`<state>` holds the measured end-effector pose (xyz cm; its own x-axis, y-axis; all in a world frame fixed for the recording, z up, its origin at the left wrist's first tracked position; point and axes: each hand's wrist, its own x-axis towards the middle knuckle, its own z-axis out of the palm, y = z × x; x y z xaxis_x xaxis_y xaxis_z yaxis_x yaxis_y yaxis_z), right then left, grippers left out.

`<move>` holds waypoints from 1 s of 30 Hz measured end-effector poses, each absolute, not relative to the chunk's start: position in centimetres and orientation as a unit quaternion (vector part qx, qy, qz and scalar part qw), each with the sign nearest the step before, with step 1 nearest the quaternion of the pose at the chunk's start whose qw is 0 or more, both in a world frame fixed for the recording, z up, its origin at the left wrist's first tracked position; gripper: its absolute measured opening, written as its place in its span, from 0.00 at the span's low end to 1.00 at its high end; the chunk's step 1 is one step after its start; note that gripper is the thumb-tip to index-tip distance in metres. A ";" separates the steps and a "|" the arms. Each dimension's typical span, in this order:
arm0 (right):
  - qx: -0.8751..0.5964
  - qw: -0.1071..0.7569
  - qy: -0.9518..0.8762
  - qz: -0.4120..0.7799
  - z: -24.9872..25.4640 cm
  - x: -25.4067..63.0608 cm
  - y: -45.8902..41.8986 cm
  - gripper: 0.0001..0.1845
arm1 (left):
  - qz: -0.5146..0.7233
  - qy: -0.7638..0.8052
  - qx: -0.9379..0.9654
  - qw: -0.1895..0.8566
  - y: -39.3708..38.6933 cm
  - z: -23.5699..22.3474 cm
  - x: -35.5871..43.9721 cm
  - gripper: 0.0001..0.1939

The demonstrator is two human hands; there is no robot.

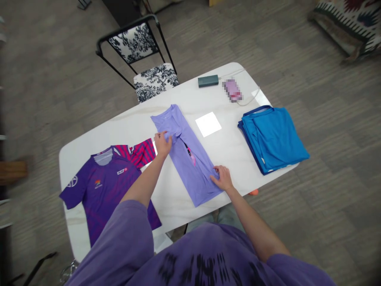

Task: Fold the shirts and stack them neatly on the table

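Observation:
A lavender T-shirt lies folded lengthwise into a narrow strip at the middle of the table, its collar end pointing away from me. Near its collar end, my left hand has its fingers closed on bunched cloth at the left side. My right hand pinches the right edge close to the hem, thumb and fingers on the fabric. Between the hands, a gap in the folded layers shows a bit of black and pink print. To the left, a purple jersey with a red-striped sleeve is spread out, partly hidden behind my left arm.
Folded blue garments are stacked at the table's right end. A dark green box-shaped device with a cable and a blurred pink object lie at the far edge. A patterned chair stands beyond the white table.

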<state>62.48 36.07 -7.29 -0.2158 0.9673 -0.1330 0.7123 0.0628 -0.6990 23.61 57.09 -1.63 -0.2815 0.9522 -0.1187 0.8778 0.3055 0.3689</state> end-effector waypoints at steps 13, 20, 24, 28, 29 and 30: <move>-0.703 0.083 -0.665 0.236 -5.8 63.4 29.3 0.08 | 0.084 0.884 0.392 0.242 62.3 -3.5 20.6 0.13; -0.695 0.100 -0.637 0.317 -6.0 62.9 29.5 0.04 | 0.112 0.887 0.386 0.227 64.6 -3.5 17.9 0.16; -0.703 0.147 -0.583 0.381 -7.0 63.0 29.8 0.13 | 0.108 0.890 0.384 0.219 66.2 -4.4 17.2 0.25; -0.702 0.171 -0.535 0.438 -8.0 63.5 30.3 0.18 | 0.094 0.886 0.408 0.198 67.3 -4.9 16.7 0.20; -0.698 0.171 -0.534 0.445 -8.2 63.7 30.3 0.18 | 0.093 0.883 0.418 0.192 67.5 -4.9 16.5 0.18; -0.695 0.169 -0.535 0.449 -8.3 63.8 30.4 0.18 | 0.092 0.880 0.428 0.186 67.9 -4.7 16.2 0.17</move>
<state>63.81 30.37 -8.33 0.0241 0.8958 -0.4439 0.5921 -0.3705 -0.7156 16.22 67.85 -4.75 -0.5642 0.7876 -0.2476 0.7192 0.6161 0.3211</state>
